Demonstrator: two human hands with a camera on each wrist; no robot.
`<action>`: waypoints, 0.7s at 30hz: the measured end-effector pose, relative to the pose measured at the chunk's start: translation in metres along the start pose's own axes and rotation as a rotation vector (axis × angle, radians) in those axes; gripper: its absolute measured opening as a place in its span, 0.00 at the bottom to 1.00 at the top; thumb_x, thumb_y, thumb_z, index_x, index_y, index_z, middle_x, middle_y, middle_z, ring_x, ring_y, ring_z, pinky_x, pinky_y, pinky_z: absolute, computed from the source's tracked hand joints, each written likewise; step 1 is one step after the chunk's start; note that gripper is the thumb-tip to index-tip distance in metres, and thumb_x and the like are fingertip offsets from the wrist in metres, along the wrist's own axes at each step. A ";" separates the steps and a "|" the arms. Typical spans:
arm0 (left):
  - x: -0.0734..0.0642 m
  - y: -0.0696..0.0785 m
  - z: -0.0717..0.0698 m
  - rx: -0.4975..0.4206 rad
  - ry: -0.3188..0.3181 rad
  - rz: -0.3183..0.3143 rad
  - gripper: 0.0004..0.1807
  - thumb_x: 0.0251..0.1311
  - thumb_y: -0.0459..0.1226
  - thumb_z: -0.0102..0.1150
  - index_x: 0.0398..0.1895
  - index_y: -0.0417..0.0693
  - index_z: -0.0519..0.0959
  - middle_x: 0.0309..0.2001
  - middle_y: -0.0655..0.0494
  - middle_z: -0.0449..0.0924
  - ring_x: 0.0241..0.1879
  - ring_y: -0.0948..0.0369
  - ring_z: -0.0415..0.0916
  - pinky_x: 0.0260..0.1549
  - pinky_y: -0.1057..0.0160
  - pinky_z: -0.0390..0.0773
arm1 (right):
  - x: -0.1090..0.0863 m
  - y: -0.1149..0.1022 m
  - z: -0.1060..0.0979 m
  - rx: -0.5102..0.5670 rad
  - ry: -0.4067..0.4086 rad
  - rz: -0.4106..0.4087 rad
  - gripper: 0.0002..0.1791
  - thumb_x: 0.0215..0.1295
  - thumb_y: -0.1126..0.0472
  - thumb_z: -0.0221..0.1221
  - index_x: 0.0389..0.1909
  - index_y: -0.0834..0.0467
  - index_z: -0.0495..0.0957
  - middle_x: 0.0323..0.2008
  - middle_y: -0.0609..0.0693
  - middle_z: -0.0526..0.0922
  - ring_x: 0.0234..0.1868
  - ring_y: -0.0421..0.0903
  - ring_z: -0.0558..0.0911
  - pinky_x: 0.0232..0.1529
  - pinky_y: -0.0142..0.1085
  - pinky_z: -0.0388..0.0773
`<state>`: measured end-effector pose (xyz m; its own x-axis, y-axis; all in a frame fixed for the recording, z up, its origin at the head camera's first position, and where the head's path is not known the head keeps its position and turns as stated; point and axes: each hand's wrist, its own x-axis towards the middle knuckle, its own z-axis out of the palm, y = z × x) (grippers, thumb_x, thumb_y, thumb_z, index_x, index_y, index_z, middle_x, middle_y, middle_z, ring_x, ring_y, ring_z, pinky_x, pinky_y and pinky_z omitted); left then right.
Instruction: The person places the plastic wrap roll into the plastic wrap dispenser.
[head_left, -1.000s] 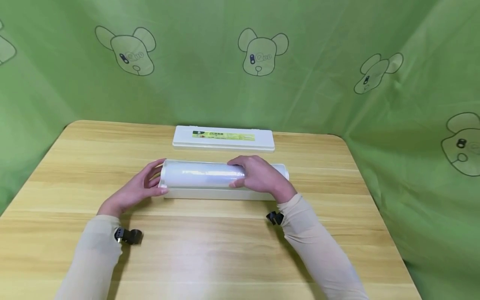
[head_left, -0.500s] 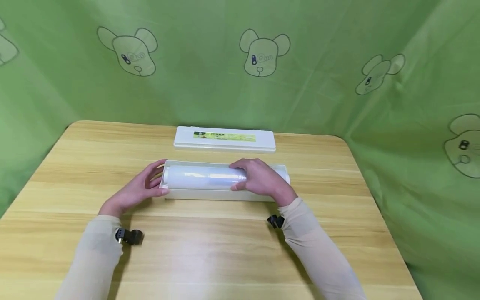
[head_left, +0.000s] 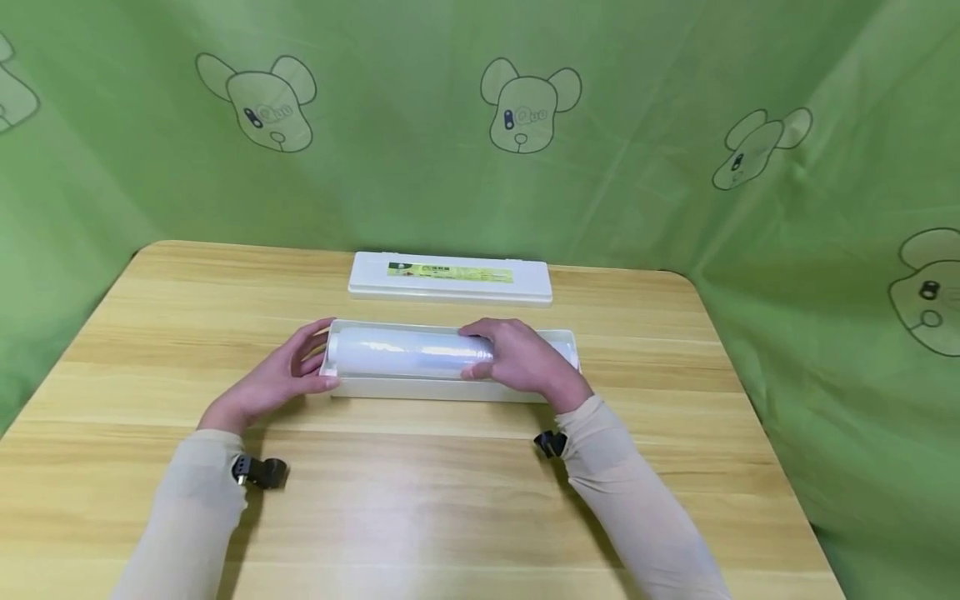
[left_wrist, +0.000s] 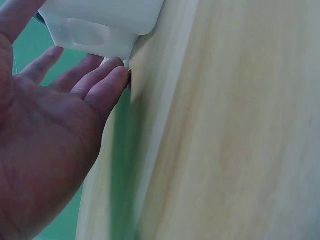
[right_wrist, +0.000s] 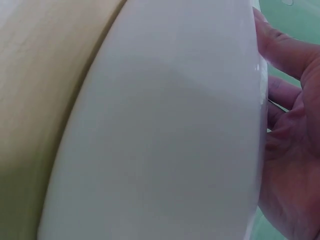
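A roll of cling film lies lengthwise inside a long white open box on the wooden table. Over the roll's right part, my right hand grips it from above, thumb on the near side and fingers on the far side. The right wrist view shows the box's tall front wall beside that hand. My left hand holds the box's left end, thumb at the near corner and fingers reaching to the far side. In the left wrist view, its fingers spread around the white end wall.
Behind the box, a white lid with a yellow-green label lies flat near the table's far edge. A green curtain with bear-head outlines hangs around the back and the right side of the wooden table.
The cling film roll has sunk lower into the box, with the right hand following it slightly down. The left hand keeps its place at the box's left end.
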<state>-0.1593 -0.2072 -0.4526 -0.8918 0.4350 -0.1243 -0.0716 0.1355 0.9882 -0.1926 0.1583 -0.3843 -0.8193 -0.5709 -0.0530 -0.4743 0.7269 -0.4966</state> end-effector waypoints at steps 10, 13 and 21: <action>0.001 -0.002 -0.001 -0.012 -0.001 0.006 0.54 0.57 0.33 0.69 0.79 0.52 0.42 0.77 0.44 0.46 0.72 0.46 0.51 0.61 0.68 0.67 | 0.000 0.003 0.003 -0.021 0.013 -0.015 0.34 0.55 0.48 0.72 0.60 0.60 0.77 0.57 0.52 0.80 0.59 0.50 0.76 0.63 0.42 0.70; 0.001 -0.001 0.000 -0.005 0.001 0.006 0.54 0.57 0.33 0.69 0.79 0.52 0.43 0.76 0.44 0.47 0.72 0.46 0.51 0.61 0.68 0.67 | 0.000 0.004 0.004 -0.031 0.015 -0.019 0.34 0.55 0.48 0.72 0.60 0.60 0.77 0.56 0.53 0.80 0.59 0.50 0.76 0.63 0.42 0.70; 0.001 -0.001 -0.001 0.000 0.000 -0.001 0.54 0.57 0.34 0.69 0.79 0.52 0.43 0.76 0.44 0.46 0.72 0.46 0.51 0.60 0.69 0.67 | 0.001 0.005 0.007 -0.027 0.020 -0.014 0.34 0.55 0.48 0.72 0.60 0.60 0.77 0.56 0.53 0.80 0.59 0.50 0.76 0.63 0.42 0.70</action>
<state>-0.1602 -0.2081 -0.4537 -0.8919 0.4344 -0.1256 -0.0730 0.1359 0.9880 -0.1936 0.1590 -0.3932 -0.8189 -0.5733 -0.0284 -0.4941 0.7291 -0.4736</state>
